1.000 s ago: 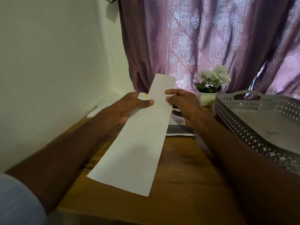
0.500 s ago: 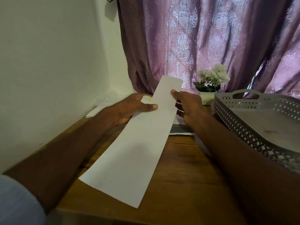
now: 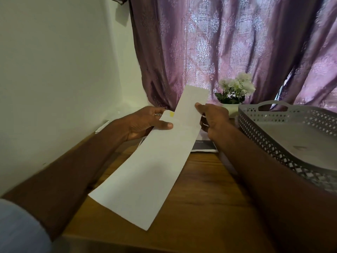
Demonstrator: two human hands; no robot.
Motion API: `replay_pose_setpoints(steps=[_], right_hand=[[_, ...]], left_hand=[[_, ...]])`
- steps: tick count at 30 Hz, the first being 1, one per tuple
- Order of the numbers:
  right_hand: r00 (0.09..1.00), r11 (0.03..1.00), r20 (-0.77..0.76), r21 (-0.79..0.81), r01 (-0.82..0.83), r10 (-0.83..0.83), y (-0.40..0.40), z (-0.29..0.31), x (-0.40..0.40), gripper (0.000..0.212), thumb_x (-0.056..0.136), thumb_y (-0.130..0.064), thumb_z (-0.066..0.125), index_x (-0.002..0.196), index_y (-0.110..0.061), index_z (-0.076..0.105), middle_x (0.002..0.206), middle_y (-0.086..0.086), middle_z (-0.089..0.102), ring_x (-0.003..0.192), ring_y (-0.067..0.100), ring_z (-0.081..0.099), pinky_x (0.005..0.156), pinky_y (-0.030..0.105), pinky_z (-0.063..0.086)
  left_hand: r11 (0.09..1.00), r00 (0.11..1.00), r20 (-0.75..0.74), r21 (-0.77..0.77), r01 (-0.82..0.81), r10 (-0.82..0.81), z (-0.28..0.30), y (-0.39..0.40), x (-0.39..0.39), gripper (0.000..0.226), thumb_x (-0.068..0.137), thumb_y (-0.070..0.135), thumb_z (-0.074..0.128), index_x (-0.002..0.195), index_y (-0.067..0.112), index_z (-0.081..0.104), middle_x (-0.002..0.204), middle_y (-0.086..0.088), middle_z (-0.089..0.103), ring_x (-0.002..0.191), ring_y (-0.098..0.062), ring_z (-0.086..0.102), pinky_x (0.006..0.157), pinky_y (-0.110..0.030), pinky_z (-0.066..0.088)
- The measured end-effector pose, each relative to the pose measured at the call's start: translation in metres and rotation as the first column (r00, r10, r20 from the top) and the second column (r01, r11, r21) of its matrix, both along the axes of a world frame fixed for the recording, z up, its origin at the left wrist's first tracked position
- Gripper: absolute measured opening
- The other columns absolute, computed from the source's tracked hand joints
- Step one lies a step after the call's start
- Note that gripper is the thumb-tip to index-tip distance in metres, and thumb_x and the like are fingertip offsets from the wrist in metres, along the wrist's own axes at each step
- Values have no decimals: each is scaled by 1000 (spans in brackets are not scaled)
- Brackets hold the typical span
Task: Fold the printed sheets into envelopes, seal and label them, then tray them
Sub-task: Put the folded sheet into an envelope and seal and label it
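A long white folded sheet (image 3: 155, 161) is held up over the wooden table (image 3: 204, 207), slanting from near left to far right. My left hand (image 3: 144, 123) pinches its left edge, thumb on top, and also holds a small white piece with a yellow mark (image 3: 168, 114) against it. My right hand (image 3: 212, 119) grips the sheet's right edge near the far end. A grey perforated tray (image 3: 291, 143) with a handle stands at the right, with nothing visible inside it.
More papers, one with a dark band (image 3: 204, 146), lie on the table behind the sheet. White flowers in a small pot (image 3: 235, 92) stand before the purple curtain (image 3: 218, 48). A pale wall (image 3: 54, 79) closes the left side.
The sheet has tilted further, its far end swinging right and its near end drifting left. Both hands moved slightly right with it, keeping their hold.
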State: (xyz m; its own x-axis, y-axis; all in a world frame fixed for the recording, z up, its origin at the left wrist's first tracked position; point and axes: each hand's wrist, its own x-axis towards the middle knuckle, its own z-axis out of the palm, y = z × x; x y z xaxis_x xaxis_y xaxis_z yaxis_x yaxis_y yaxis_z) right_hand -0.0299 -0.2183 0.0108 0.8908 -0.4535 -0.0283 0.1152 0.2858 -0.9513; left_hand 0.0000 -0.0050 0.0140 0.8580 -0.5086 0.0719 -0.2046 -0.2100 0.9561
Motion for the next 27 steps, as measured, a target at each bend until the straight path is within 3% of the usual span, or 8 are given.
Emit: replay_pose_setpoints(steps=[7, 11, 16, 21, 25, 27], right_hand=[[987, 985, -55, -69, -156, 152, 7, -4, 1, 32, 87, -13, 77, 116, -8, 67, 106, 9, 75, 99, 28, 70, 80, 35, 54], [990, 989, -8, 51, -139, 140, 3, -2, 3, 34, 85, -10, 77, 118, -5, 67, 99, 8, 74, 90, 25, 70, 73, 35, 58], [994, 987, 8, 119, -111, 111, -2, -3, 3, 34, 84, -10, 78, 117, -6, 69, 93, 5, 74, 82, 20, 70, 56, 28, 55], [985, 980, -9, 105, -169, 171, -1, -5, 3, 41, 84, -14, 78, 123, -8, 67, 93, 3, 73, 81, 20, 69, 61, 31, 56], [989, 977, 31, 152, -147, 144, -3, -3, 6, 46, 83, -13, 75, 127, -9, 65, 89, 3, 71, 81, 21, 68, 74, 37, 59], [991, 976, 49, 171, -133, 126, -7, -2, 7, 44, 83, -13, 76, 126, -8, 67, 91, 3, 71, 81, 21, 67, 71, 36, 59]], left_hand=[[994, 996, -18, -62, -92, 91, 2, 4, -1, 37, 83, 6, 81, 119, 13, 72, 111, -8, 79, 101, -30, 76, 98, -47, 58], [987, 994, -88, -144, -74, 62, 1, 4, -2, 27, 90, 4, 73, 116, 8, 73, 113, -13, 78, 99, -29, 76, 91, -39, 60], [985, 988, -150, -163, -55, 30, -4, 1, -5, 32, 98, 16, 66, 124, -2, 70, 118, -19, 75, 98, -29, 76, 90, -38, 62], [980, 982, -179, -173, -97, 66, -4, 0, -2, 36, 99, 19, 65, 128, -2, 68, 123, -20, 73, 105, -34, 72, 99, -43, 57], [982, 984, -169, -164, -91, 63, -4, -2, -4, 35, 100, 21, 64, 127, -1, 68, 121, -18, 74, 100, -29, 75, 91, -37, 60], [984, 986, -160, -163, -69, 42, -5, -4, -5, 36, 101, 22, 63, 128, 0, 67, 122, -18, 74, 103, -30, 74, 91, -37, 60]])
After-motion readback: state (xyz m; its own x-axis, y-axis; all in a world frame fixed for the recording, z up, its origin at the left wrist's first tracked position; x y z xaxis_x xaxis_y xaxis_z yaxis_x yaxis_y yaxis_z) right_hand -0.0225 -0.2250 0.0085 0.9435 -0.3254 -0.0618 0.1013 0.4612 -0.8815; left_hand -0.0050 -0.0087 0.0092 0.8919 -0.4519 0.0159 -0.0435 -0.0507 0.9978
